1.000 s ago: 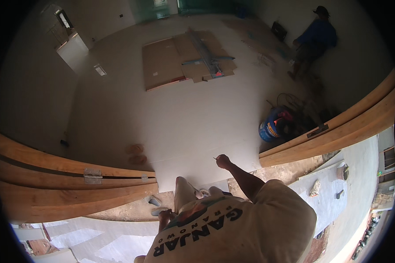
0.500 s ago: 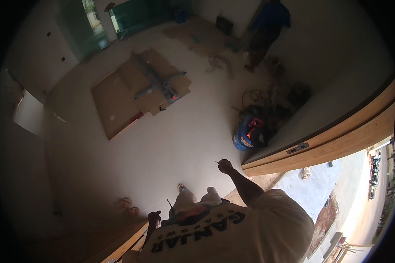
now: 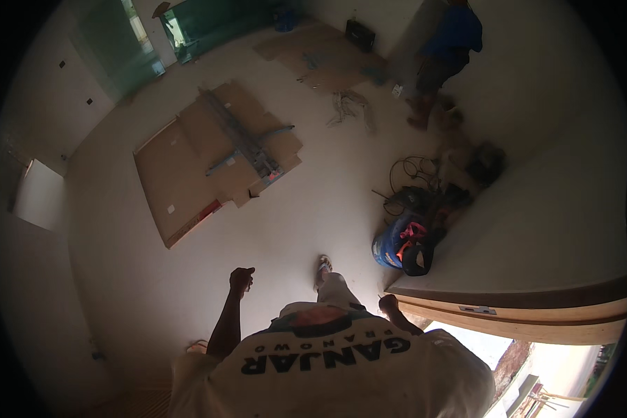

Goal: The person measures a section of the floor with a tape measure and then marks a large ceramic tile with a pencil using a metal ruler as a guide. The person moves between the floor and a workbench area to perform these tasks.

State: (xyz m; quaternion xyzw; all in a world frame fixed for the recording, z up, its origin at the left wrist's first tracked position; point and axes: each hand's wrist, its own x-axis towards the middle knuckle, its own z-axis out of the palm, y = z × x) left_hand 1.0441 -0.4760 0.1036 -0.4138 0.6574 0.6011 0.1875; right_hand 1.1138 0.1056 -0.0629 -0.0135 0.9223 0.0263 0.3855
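1. One pale floor fills most of the view, and the person is further in than a second ago, when the doorway was right in front of them.
2. Cardboard lies ahead and to the left, closer now but well apart from both hands.
3. Door: its wooden edge now sits to the right, near the right hand.
4. Co-worker, blue top, by the right-hand wall, partly cut off up top.
5. Long metal cutter, lying on the cardboard with nobody's hands on it.
6. Blue bucket, stuff poking out the top, now ahead of the right hand, near but not touching.
7. Left hand has swung forward, curled in a loose fist over bare floor. Can't tell if anything's inside.
8. Right hand has dropped back beside the body, fingers closed around something thin.
9. That's a stick, just a sliver showing on the hand's left side. Means it's being carried along, not used on anything.
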